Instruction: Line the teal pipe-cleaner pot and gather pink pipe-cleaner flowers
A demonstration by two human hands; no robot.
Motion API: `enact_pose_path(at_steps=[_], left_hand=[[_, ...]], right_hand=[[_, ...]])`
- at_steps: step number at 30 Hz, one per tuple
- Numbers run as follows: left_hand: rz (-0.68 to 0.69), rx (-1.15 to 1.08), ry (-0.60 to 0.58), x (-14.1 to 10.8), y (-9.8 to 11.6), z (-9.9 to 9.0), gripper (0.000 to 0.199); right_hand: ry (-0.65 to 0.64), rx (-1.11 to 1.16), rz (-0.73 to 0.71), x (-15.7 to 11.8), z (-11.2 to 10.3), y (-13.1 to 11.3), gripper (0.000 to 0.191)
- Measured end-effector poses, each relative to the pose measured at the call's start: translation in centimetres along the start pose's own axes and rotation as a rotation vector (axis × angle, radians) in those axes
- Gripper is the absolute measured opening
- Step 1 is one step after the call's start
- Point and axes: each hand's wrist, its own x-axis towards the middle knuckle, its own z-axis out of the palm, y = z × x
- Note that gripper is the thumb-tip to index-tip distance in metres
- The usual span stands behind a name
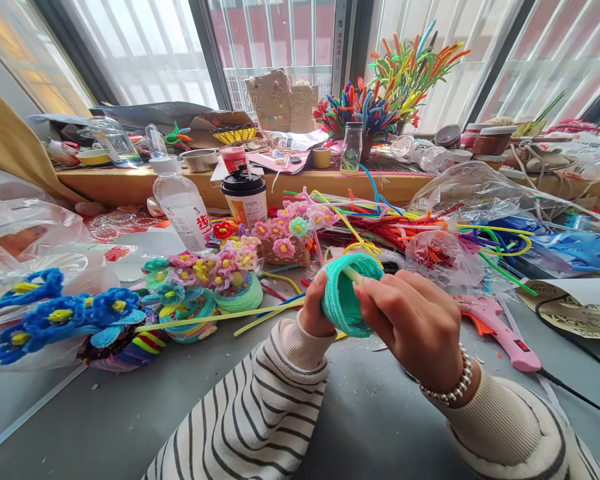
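Observation:
A small turquoise cup point(341, 300), its wall made of coiled fuzzy strands, is tilted with its opening toward me. My left hand point(316, 308) is closed around its left side, with most of the fingers hidden behind it. In my right hand point(416, 321) a pale, thin stick point(351, 274) is pinched, with its far end inside the cup's opening. The stick's exact kind is not clear. Just right of my right hand lies a pink hot glue gun point(505, 331) on the grey table point(380, 427).
Blue fuzzy flowers point(63, 316), small flower pots point(187, 313) and pink flowers point(285, 248) stand to the left. Behind are a water bottle point(183, 207), a lidded paper cup point(245, 197) and heaped pipe cleaners point(350, 223). The glue gun's black cord point(580, 395) runs off right.

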Motion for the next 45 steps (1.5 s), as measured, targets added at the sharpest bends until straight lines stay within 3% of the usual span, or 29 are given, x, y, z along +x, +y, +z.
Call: enact_pose_path(at_steps=[5,9,14,19,21,25,27,30,33,37,42,45], left_hand=[[0.009,0.000,0.074,0.1,0.8,1.0,0.027],[-0.078,-0.063,0.028,0.3,1.1,0.7,0.036],[-0.171,-0.093,0.068,0.1,0.7,0.2,0.035],[-0.080,0.005,0.046,0.0,0.6,0.4,0.035],[-0.034,0.035,0.016,0.1,0.6,0.2,0.033],[0.282,0.078,0.022,0.1,0.6,-0.2,0.022],[0.295,0.077,0.000,0.0,0.6,-0.1,0.024],[0.167,0.085,-0.079,-0.1,0.7,0.5,0.031],[0.199,0.123,-0.057,0.1,0.8,0.8,0.027],[0.211,0.142,-0.015,0.3,0.9,0.5,0.025],[0.240,0.119,-0.043,0.2,0.6,0.3,0.022],[0.223,0.142,0.019,0.2,0.8,0.5,0.022]], right_hand=[[0.046,0.060,0.029,-0.2,-0.3,0.3,0.010],[0.103,0.055,-0.048,0.0,-0.6,0.1,0.011],[0.072,-0.009,-0.070,0.2,-0.1,-0.4,0.010],[0.083,0.015,-0.033,0.2,0.2,-0.4,0.010],[0.072,0.094,0.035,0.2,0.0,-0.3,0.007],[0.166,0.156,0.395,0.3,-1.0,-0.2,0.006],[0.193,0.133,0.502,0.4,-1.3,-0.4,0.010],[0.093,0.154,0.467,0.6,-1.1,-0.7,0.013],[-0.009,0.111,0.368,0.5,-0.5,-1.1,0.014],[-0.020,-0.006,0.275,0.3,0.0,-1.5,0.018],[-0.009,-0.085,0.287,0.3,0.2,-1.4,0.019],[-0.026,-0.010,0.367,0.5,-0.1,-0.7,0.016]])
